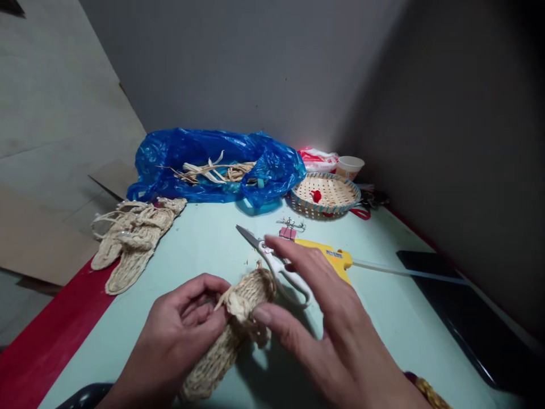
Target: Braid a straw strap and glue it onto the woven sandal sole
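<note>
A braided straw sandal [215,360] slants across the front of the table, with a bunched strap over its middle. My left hand [183,321] pinches that strap from the left side. Spread over the sandal's right side is my right hand [330,324], fingers apart; its thumb tip is at the strap, though I cannot tell if it touches. White-handled scissors [279,270] lie just beyond, partly under my right fingers. Behind that hand rests a yellow glue gun [340,258] with a clear glue stick [392,269] in its rear.
A pair of straw sandals [136,238] lies at the left edge. Farther back are a blue plastic bag [170,159] with straw strands, a woven basket [327,213], a paper cup [349,167] and pink-based binder clips [288,233]. A black flat object [451,307] lies right.
</note>
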`<control>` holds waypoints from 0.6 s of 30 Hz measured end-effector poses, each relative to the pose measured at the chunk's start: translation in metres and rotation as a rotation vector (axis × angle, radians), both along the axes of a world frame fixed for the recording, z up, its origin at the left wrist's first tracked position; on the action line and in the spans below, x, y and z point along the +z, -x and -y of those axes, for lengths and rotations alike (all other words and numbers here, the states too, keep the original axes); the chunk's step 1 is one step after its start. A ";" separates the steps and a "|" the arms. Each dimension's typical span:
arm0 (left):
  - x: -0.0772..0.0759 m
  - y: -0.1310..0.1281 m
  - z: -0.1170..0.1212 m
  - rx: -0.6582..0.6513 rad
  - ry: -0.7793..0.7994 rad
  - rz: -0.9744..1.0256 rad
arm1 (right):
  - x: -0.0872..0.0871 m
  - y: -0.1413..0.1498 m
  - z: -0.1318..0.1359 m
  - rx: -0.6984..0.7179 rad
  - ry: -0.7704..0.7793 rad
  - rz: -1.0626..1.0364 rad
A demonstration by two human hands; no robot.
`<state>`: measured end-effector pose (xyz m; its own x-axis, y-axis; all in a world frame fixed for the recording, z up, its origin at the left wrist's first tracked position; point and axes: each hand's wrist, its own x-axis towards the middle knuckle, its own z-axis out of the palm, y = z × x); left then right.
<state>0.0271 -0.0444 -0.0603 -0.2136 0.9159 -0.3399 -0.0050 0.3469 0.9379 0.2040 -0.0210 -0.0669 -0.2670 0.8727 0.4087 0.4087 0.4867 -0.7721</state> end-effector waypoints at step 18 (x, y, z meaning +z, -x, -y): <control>-0.004 0.024 -0.005 -0.261 0.024 0.026 | 0.008 0.000 0.005 0.275 0.061 0.021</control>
